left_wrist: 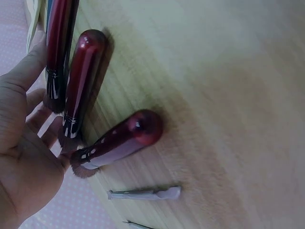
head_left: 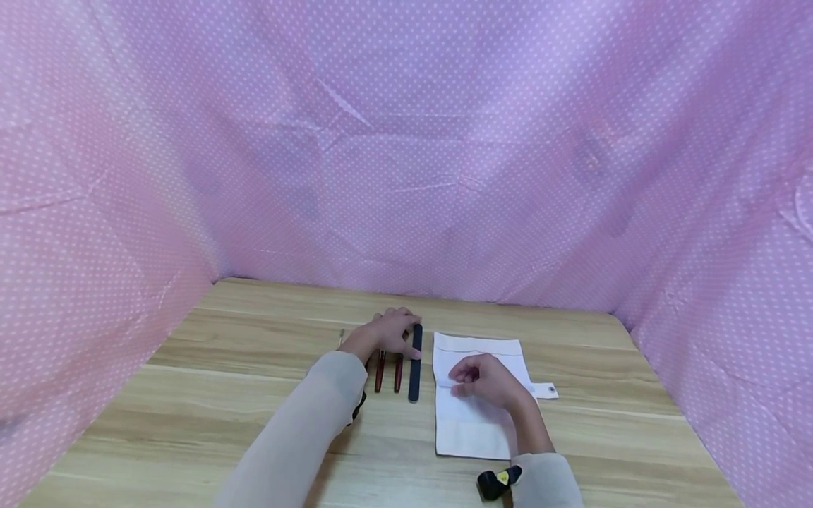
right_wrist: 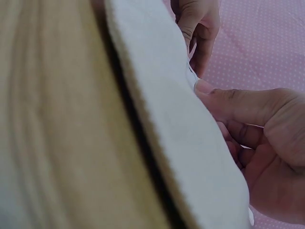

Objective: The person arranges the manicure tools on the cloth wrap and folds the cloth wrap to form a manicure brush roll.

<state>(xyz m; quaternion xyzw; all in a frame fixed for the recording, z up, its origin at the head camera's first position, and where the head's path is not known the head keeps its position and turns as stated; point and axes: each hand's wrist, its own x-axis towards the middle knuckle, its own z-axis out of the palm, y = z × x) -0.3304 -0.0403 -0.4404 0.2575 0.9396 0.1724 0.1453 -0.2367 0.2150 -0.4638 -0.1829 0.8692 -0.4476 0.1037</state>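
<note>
My left hand (head_left: 392, 331) spreads over the upper ends of the red-handled brushes (head_left: 380, 372), its thumb and a fingertip touching the black flat file (head_left: 415, 381). In the left wrist view the fingers of the left hand (left_wrist: 28, 143) reach behind the brush heads, loosely bent; three red handles (left_wrist: 86, 71) show. My right hand (head_left: 489, 382) pinches a fold of the white cloth case (head_left: 473, 439), which lies flat beside the file. Up close, the thumb of the right hand (right_wrist: 267, 138) presses on the edge of the white cloth (right_wrist: 162, 86); the fingertips behind it are partly hidden.
A snap strap (head_left: 546, 390) sticks out from the case's right side. Two thin metal tools, one silver (left_wrist: 145, 193), lie beside the brushes. Pink dotted cloth (head_left: 406, 176) hangs around the wooden table (head_left: 222, 395).
</note>
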